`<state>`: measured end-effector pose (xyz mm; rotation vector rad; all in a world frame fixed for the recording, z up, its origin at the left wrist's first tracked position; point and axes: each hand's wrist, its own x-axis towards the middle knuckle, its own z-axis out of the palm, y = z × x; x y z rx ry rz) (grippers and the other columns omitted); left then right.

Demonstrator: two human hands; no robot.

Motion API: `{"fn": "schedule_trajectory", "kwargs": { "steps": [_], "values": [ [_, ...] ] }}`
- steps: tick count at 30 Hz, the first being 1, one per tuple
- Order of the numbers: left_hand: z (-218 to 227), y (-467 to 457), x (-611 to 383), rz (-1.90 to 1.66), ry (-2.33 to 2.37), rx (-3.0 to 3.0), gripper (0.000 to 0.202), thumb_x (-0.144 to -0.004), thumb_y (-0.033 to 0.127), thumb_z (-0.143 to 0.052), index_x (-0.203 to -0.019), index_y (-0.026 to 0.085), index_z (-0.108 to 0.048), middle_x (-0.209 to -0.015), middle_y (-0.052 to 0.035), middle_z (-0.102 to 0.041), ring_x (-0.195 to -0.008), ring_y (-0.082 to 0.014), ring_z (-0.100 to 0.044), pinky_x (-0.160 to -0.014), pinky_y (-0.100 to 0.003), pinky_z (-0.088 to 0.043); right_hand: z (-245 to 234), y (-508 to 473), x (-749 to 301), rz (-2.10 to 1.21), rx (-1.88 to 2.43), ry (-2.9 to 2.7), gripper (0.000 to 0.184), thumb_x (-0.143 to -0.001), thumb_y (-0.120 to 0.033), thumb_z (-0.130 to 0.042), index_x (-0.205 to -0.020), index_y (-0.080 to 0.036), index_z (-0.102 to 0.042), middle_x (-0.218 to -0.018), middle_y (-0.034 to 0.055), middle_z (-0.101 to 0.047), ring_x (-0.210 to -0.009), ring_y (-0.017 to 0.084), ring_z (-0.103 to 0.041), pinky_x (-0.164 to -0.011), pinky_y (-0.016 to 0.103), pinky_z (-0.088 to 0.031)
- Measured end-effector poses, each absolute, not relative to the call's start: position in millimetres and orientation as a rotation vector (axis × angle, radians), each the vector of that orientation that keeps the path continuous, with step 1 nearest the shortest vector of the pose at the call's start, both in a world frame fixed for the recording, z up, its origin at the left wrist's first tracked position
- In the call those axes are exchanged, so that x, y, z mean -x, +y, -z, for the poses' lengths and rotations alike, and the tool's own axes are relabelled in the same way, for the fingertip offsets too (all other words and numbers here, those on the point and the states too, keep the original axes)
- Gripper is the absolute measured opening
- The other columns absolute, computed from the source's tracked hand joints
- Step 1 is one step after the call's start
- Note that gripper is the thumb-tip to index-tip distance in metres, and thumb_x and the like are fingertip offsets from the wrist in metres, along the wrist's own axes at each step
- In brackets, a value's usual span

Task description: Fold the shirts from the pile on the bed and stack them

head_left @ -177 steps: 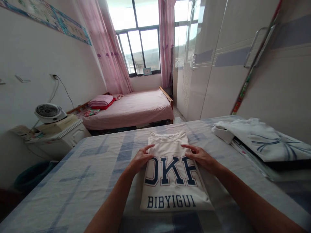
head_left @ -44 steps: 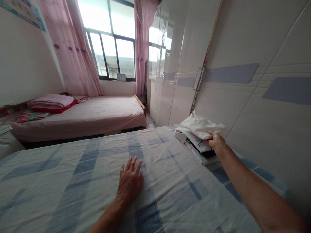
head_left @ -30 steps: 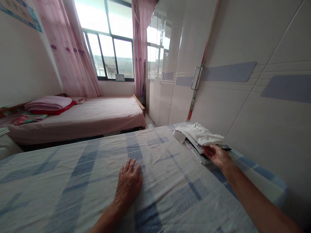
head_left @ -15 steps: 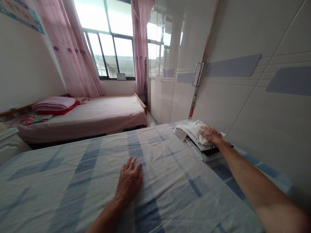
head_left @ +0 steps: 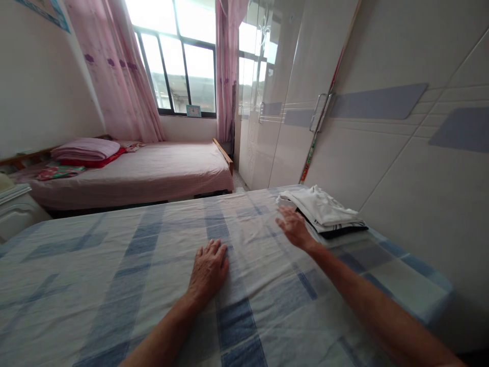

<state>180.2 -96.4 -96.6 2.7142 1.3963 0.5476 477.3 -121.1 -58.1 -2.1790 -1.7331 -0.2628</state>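
My left hand lies flat on the blue and white patterned bed sheet, fingers spread and holding nothing. Just in front of the left side of a stack of folded clothes is my right hand, its fingers apart and slightly blurred. A white garment tops the stack, with a black one showing beneath it along the front edge. The right hand covers part of the stack's near left corner; whether it touches the cloth I cannot tell.
Beyond stands a second bed with a pink sheet, a folded pink quilt on its left end. A glossy wardrobe lines the right side. A white bedside cabinet is at the left edge. A small clock sits on the windowsill.
My right hand has come off the top of the stack and moved left, towards me. My left hand stays flat on the sheet. The view has shifted slightly.
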Motion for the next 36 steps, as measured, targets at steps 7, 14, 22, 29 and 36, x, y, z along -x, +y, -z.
{"fn": "schedule_trajectory", "kwargs": {
  "steps": [7,14,22,29,36],
  "values": [
    [96.8,-95.1,-177.4,-0.517,1.377,-2.748,0.037,-0.089,0.022,-0.043,-0.123,0.018,-0.057,-0.137,-0.0107,-0.051,-0.130,-0.0277,-0.042,-0.107,-0.049,-0.031,96.6,-126.9,-386.1,-0.073,1.960,-2.050,0.050,-0.092,-0.042,-0.038,-0.136,-0.022,-0.047,-0.146,0.0107,-0.040,-0.137,0.026,-0.030,-0.110,0.048,-0.019],
    [98.0,-93.0,-177.6,-0.540,1.361,-2.784,0.037,-0.089,0.022,-0.044,-0.122,0.017,-0.058,-0.135,-0.0115,-0.052,-0.128,-0.0277,-0.044,-0.106,-0.048,-0.032,94.2,-128.4,-393.9,-0.058,1.922,-2.044,0.048,-0.092,-0.038,-0.039,-0.134,-0.018,-0.049,-0.144,0.0112,-0.043,-0.135,0.025,-0.034,-0.110,0.045,-0.020],
    [96.6,-92.4,-177.3,-0.478,1.369,-2.820,0.037,-0.090,0.023,-0.042,-0.124,0.017,-0.057,-0.136,-0.0108,-0.052,-0.127,-0.0269,-0.045,-0.105,-0.046,-0.034,94.5,-129.8,-392.5,-0.070,1.920,-2.048,0.048,-0.092,-0.039,-0.039,-0.134,-0.018,-0.049,-0.145,0.0113,-0.042,-0.135,0.025,-0.032,-0.109,0.046,-0.021],
    [97.5,-91.5,-176.2,-0.484,1.363,-2.845,0.037,-0.091,0.023,-0.042,-0.123,0.017,-0.057,-0.135,-0.0111,-0.053,-0.126,-0.0268,-0.046,-0.105,-0.046,-0.035,92.7,-124.7,-412.1,-0.023,1.839,-1.934,0.046,-0.088,-0.034,-0.045,-0.130,-0.016,-0.053,-0.138,0.0120,-0.050,-0.129,0.023,-0.041,-0.107,0.040,-0.028],
    [100.1,-90.9,-175.8,-0.542,1.351,-2.836,0.035,-0.090,0.023,-0.044,-0.121,0.020,-0.059,-0.133,-0.0107,-0.054,-0.125,-0.0264,-0.047,-0.104,-0.046,-0.036,61.0,-136.7,-509.5,0.540,1.880,-1.137,0.048,-0.084,-0.021,-0.036,-0.130,-0.014,-0.048,-0.140,0.0132,-0.045,-0.133,0.022,-0.033,-0.110,0.042,-0.024]
  ]
}}
